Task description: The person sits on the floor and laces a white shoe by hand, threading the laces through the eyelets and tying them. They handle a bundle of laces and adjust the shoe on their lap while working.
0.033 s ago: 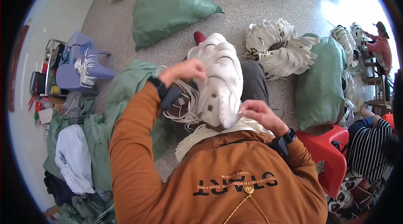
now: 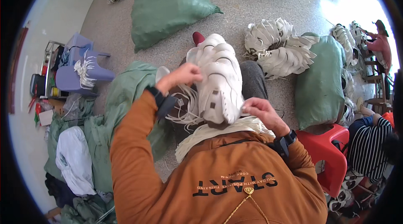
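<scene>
A long stack of nested white shoe uppers [image 2: 219,70] lies over my lap, its open end toward me. Beside its left edge is my left hand [image 2: 181,76], fingers curled in a pinch; what they hold, if anything, does not show clearly. My right hand [image 2: 265,114] is at the lower right edge of the nearest upper, thumb and fingertips together; anything between them is too small to make out. White shoelaces [image 2: 191,108] hang in loops left of the stack. Another bundle of white laces [image 2: 189,140] lies across my waist, below the uppers.
Further curved stacks of white uppers [image 2: 285,58] lie on the floor to the right, by a green sack [image 2: 321,83]. A large green sack [image 2: 170,7] sits ahead. A red stool [image 2: 333,152] stands at right, a purple chair [image 2: 77,75] at left. Other people sit at right.
My left hand has shifted slightly left and toward me. The nearest upper has turned a little, and its end sits differently. My right hand has barely moved.
</scene>
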`<state>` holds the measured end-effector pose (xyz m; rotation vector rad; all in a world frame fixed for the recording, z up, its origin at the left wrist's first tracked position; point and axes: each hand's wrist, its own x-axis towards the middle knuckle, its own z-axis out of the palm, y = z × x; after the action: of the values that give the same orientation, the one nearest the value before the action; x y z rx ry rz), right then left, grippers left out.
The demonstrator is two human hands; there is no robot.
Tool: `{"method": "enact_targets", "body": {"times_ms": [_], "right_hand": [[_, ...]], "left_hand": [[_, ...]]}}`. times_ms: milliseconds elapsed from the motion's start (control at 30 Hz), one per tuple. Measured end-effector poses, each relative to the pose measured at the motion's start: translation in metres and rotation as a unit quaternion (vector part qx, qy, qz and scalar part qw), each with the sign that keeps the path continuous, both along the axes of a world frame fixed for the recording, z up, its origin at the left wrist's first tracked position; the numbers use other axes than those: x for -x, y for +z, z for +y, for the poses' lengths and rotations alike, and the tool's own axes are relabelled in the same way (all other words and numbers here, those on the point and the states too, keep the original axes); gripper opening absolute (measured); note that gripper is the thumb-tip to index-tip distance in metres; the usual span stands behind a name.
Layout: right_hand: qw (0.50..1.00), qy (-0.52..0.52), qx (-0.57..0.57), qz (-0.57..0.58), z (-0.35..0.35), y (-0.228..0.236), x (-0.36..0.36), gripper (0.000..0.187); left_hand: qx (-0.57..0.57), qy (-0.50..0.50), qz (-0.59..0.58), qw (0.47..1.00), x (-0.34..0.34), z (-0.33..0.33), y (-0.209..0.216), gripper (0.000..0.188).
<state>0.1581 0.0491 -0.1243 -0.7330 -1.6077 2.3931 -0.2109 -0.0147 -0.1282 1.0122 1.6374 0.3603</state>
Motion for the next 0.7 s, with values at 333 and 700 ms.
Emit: {"method": "enact_targets", "body": {"times_ms": [333, 700], "right_hand": [[0.967, 0.051, -0.219, 0.124, -0.003, 0.013, 0.029, 0.010], [0.995, 0.038, -0.094, -0.001, 0.022, -0.014, 0.053, 0.013]], "left_hand": [[-0.379, 0.021, 0.305, 0.873, -0.140, -0.107, 0.021, 0.071], [-0.466, -0.009, 0.395, 0.792, -0.155, -0.094, 0.007, 0.049]]}}
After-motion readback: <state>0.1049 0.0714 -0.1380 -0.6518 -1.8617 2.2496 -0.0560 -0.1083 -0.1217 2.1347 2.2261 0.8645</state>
